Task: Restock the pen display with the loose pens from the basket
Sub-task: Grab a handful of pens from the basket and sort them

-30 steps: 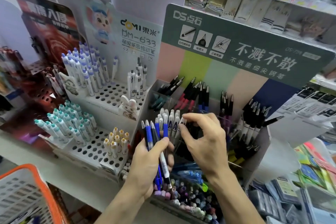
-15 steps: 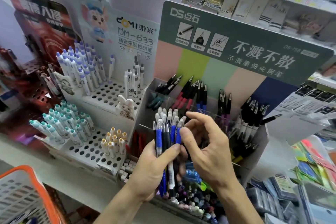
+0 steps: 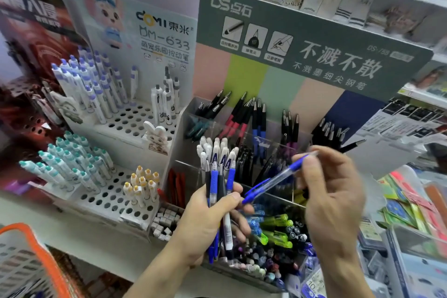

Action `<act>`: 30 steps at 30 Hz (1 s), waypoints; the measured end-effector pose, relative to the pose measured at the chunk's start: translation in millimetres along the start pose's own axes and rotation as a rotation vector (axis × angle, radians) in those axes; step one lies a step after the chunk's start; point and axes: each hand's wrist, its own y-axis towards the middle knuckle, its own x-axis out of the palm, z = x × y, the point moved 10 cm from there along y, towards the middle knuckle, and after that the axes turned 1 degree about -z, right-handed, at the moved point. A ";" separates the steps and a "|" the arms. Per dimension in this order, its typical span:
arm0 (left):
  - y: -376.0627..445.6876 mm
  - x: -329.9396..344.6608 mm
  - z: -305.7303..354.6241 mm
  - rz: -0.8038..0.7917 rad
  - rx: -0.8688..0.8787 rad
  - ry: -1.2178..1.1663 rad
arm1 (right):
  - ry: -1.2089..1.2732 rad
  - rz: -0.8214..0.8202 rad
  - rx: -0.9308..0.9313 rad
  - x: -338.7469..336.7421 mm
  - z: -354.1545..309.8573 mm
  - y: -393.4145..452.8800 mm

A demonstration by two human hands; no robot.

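Note:
My left hand (image 3: 205, 222) grips a bundle of pens (image 3: 219, 191), blue, black and white, upright in front of the pen display (image 3: 312, 41). My right hand (image 3: 331, 191) pinches a single blue pen with a clear barrel (image 3: 275, 180), held slanted, its blue tip down left near the bundle. The display's clear compartments (image 3: 266, 145) hold black, red, blue and white-capped pens. An orange basket (image 3: 29, 256) shows at the lower left corner.
A white perforated stand (image 3: 125, 123) with blue, teal and yellow-capped pens stands left of the display. A red display (image 3: 36, 31) is at far left. Green and dark pens lie in a tray (image 3: 273, 239) below my hands. Coloured packets (image 3: 408, 208) sit at right.
My right hand has pulled one blue pen out of the bundle and moved it right and up. The left hand's bundle stayed in place.

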 end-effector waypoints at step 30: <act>0.4 27.7 -10.7 -0.176 -0.071 -0.018 | -0.070 -0.388 0.204 25.4 38.7 -19.5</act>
